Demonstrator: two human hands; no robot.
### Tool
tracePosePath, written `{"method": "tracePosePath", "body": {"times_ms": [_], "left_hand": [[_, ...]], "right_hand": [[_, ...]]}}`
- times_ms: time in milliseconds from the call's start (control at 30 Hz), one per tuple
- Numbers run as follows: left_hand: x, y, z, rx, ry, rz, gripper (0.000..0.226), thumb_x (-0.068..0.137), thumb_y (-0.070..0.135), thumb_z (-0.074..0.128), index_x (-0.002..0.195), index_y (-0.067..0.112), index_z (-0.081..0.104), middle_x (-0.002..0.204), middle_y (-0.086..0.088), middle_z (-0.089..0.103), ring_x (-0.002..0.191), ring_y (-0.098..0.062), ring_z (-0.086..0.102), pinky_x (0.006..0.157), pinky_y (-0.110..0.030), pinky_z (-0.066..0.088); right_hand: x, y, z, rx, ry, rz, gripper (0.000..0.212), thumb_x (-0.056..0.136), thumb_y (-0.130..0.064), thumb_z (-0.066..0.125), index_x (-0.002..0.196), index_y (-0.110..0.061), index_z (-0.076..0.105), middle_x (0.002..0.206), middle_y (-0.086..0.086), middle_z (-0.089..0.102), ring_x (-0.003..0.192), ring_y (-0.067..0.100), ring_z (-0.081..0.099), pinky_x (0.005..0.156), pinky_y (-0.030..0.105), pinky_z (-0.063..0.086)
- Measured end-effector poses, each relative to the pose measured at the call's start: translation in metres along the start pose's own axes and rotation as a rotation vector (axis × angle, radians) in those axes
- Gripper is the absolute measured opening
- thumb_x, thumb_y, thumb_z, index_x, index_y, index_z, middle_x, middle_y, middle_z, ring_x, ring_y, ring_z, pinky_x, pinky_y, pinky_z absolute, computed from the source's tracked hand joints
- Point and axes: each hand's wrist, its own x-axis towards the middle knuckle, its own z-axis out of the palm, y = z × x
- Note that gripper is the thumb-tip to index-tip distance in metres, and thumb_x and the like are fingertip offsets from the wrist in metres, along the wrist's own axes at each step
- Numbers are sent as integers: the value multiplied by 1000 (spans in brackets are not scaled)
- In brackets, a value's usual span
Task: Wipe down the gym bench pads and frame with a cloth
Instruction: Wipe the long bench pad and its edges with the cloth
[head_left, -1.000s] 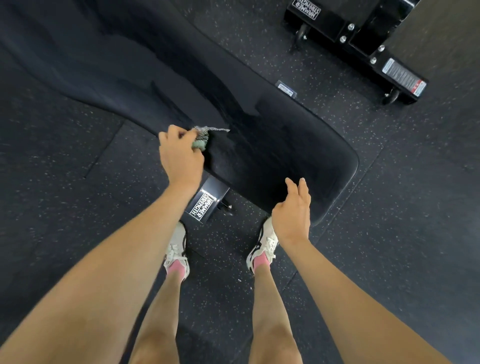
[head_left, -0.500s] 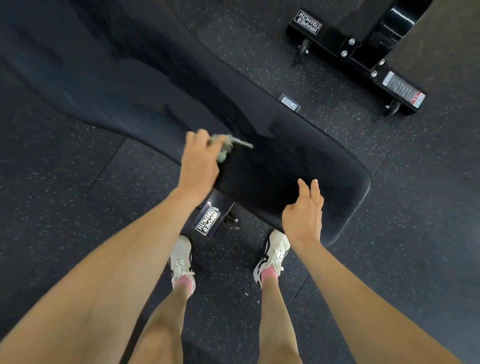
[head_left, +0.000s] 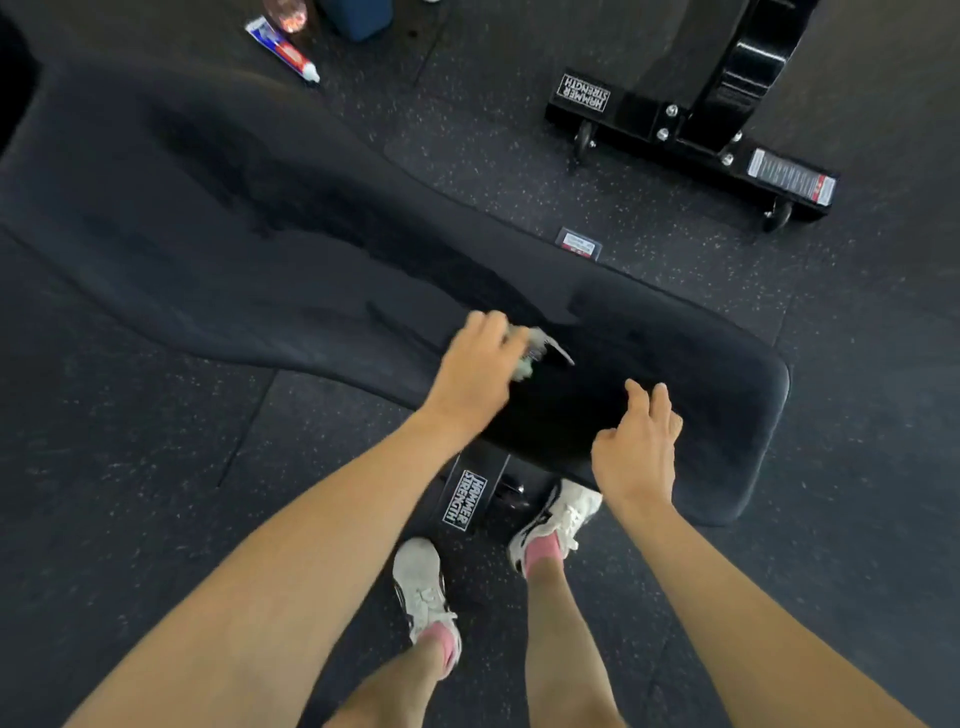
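Bench pad (head_left: 675, 374), black and long, ran from the 10 o'clock corner of the view to a rounded end near 3 o'clock, with darker streaks along its upper surface. The left hand (head_left: 480, 371), blurred, lay on the pad just above centre, its fingers curled round a small pale cloth (head_left: 537, 351); a bunched corner of the cloth stuck out toward 2 o'clock against the pad. The right hand (head_left: 636, 447) was at 4 o'clock of the left, over the pad's near edge, its fingers relaxed and slightly apart, holding nothing; whether it touched the pad could not be told. Below the pad, at 6 o'clock of the left hand, a black frame foot (head_left: 462, 499) bore a white "HAMMER STRENGTH" label. Two white shoes stood on the speckled floor (head_left: 156, 493): the left shoe (head_left: 421, 587) at 6 o'clock, the right shoe (head_left: 556, 514) just beside the frame foot. A second machine base (head_left: 691, 140), black with small wheels, sat at 1 o'clock, well apart from the bench. A tube (head_left: 283, 49) lay on the floor at 11 o'clock.
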Motion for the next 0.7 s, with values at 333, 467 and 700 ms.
{"method": "tracePosePath", "body": {"times_ms": [333,467,700], "left_hand": [[33,35,8,-191,76,-418,26,75,-7,60,99,1,62,90,-16,50,82,-32,47,61,-40,47],[33,62,14,-159,-74,15,34,63,-3,76,95,3,67,81,-11,53,72,-27,51,50,-28,42],[73,-36,-16,16,41,-562,37,81,-7,57,118,1,59,104,-16,48,98,-33,43,66,-35,44]], "right_hand": [[31,-21,-3,-74,-27,-132,64,94,-6,47,152,-10,18,161,12,4,143,28,12,111,42,32],[44,-26,-14,-111,-54,-158,62,89,-2,50,147,-5,26,160,15,8,143,30,14,113,41,28],[65,-27,-30,-138,-87,-202,67,95,-6,47,153,-7,13,161,12,0,145,26,10,115,39,28]]}}
